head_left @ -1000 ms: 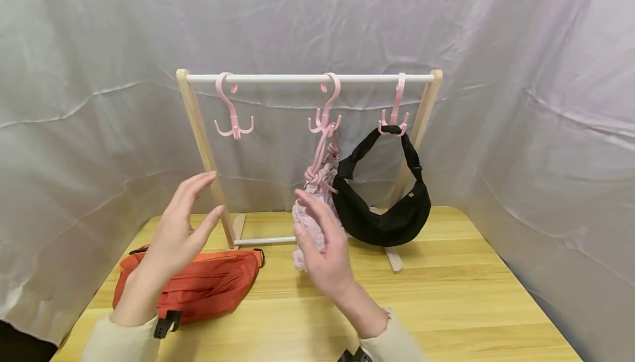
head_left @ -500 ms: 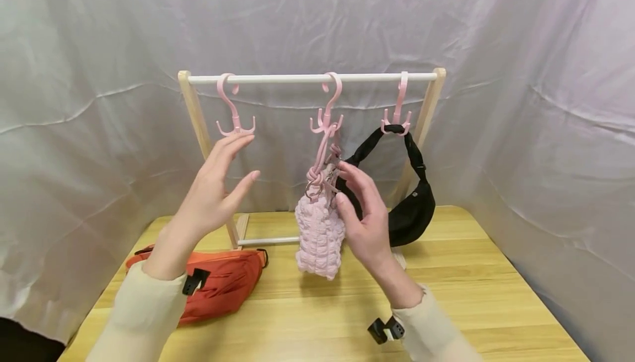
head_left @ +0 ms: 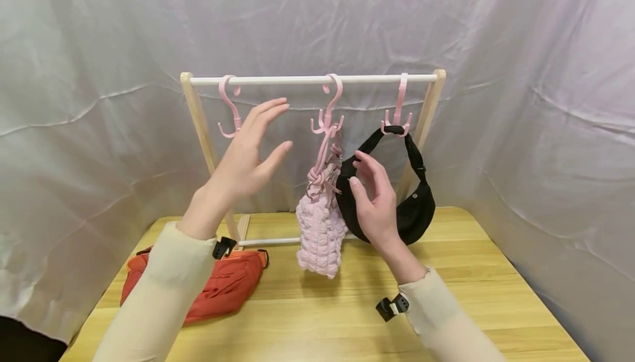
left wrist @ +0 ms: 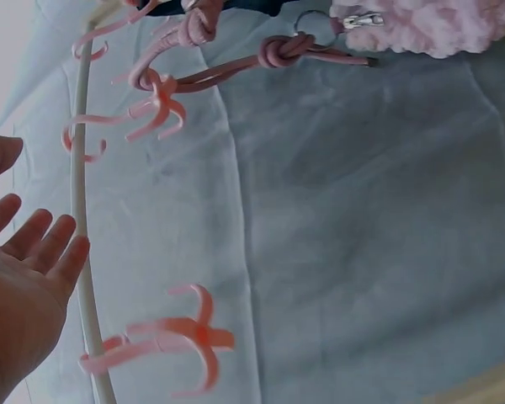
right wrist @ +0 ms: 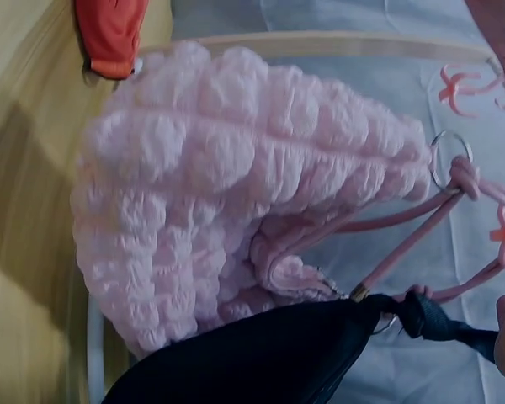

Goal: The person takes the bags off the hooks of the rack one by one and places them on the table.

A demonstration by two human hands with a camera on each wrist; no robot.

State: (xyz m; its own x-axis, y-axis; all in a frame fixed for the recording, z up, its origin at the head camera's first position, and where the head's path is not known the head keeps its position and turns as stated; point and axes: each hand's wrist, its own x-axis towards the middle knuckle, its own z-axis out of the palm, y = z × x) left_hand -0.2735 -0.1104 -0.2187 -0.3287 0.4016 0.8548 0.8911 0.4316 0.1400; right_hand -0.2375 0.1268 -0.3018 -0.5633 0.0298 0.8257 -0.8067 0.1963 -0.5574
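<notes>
My left hand (head_left: 245, 158) is raised with fingers extended and thumb apart, in front of the left pink hook (head_left: 229, 106) and left of the middle pink hook (head_left: 331, 100). From the middle hook a puffy pink bag (head_left: 319, 235) hangs by its knotted cord. A black crescent bag (head_left: 416, 210) hangs by its strap from the right pink hook (head_left: 399, 100). My right hand (head_left: 379, 205), fingers gently bent and nothing in them, overlaps the black bag in the head view. In the left wrist view the left palm (left wrist: 21, 311) holds nothing.
The hooks sit on the white bar (head_left: 283, 80) of a wooden-legged rack (head_left: 195, 114) on a wooden table (head_left: 297, 323). A red-orange waist bag (head_left: 228, 285) lies at the left, partly behind my left sleeve. Grey fabric (head_left: 297, 20) surrounds the table.
My left hand has risen and moved right, from above the red-orange bag to beside the bar. My right hand has moved right and up, from the pink bag to the black one.
</notes>
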